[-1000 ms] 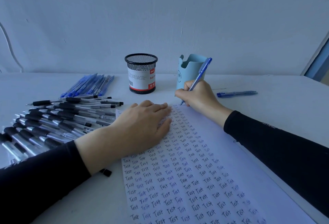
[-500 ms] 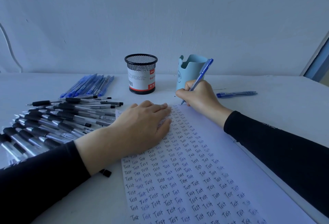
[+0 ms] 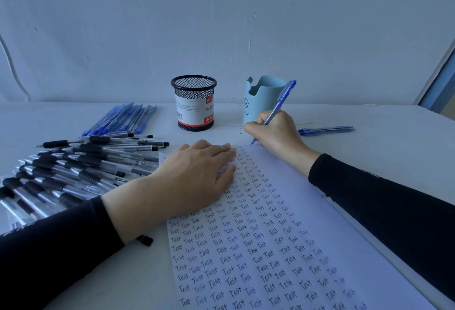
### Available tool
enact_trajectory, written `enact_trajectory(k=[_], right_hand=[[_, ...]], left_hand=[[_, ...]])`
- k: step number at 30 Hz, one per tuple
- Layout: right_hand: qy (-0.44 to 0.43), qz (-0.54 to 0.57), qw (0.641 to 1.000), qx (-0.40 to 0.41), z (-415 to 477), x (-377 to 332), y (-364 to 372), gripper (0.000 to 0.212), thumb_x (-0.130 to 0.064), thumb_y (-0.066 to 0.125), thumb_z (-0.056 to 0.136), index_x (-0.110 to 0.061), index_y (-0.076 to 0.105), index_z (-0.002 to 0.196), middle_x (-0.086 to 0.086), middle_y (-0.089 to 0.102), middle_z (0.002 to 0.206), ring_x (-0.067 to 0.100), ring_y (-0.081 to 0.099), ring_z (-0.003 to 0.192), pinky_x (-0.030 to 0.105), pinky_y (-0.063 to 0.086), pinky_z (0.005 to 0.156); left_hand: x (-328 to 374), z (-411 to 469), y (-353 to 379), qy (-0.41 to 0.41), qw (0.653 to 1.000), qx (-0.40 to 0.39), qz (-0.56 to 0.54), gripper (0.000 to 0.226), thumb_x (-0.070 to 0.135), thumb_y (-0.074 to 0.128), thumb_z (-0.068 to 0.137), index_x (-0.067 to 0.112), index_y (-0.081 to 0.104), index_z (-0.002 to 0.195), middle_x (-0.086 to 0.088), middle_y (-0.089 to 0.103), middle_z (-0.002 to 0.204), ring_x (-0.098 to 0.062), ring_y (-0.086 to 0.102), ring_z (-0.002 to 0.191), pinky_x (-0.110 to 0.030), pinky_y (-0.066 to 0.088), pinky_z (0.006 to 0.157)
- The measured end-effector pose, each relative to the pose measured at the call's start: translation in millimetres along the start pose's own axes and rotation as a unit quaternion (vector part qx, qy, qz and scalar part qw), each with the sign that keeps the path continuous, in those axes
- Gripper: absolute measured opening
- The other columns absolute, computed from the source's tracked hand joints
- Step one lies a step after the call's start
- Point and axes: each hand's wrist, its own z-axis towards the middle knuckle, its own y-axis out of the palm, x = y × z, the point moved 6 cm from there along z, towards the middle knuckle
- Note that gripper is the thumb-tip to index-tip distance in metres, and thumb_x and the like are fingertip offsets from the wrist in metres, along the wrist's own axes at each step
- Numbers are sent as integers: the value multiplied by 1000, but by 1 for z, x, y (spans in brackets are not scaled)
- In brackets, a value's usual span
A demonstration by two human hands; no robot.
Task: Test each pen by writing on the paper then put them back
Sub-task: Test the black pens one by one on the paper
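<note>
One blue pen (image 3: pixel 275 110) is gripped by the right hand (image 3: pixel 275 132); the left hand (image 3: pixel 197 174) presses flat on the paper (image 3: pixel 307 211), which could slide if it lifts.

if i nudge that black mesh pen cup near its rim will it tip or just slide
The mesh cup is probably light: open wire mesh, no pens sticking out. It stands upright on a base about as wide as its rim, so a low push likely slides it on the table; a push at the rim might tip it.
</note>
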Motion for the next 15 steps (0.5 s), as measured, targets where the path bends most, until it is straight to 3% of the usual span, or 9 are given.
enact_trajectory(k=[6,10,12,15], right_hand=[[-2,4,1000,1,0,1,0,28,-11,64,75,-8,44,55,7,40,51,13,36,48,23,27,49],[-8,23,998,49,-2,-1,-8,42,-28,59,87,-6,41,55,20,50,55,17,45,50,27,34,52],[-41,21,997,60,-7,-11,-13,49,-30,58,90,-5,37,53,18,41,52,16,38,49,27,30,50],[-101,12,992,68,-15,-31,-26,55,-26,64,90,-16,29,49,0,29,45,12,27,44,26,24,45]], left_hand=[[1,0,0,1,1000,-5,5,56,51,18,101,34,20,154,18,20,159,-5,21,142,-29,22,113],[2,-2,-4,-6,1000,-3,-7,55,51,23,101,32,28,152,16,27,157,-6,27,141,-28,29,112],[2,-4,-9,-22,1000,14,5,51,53,26,100,32,42,144,14,42,149,-8,39,133,-32,42,104],[2,-6,-15,-43,995,38,80,53,59,24,98,28,59,123,11,59,120,-11,53,112,-34,51,84]])
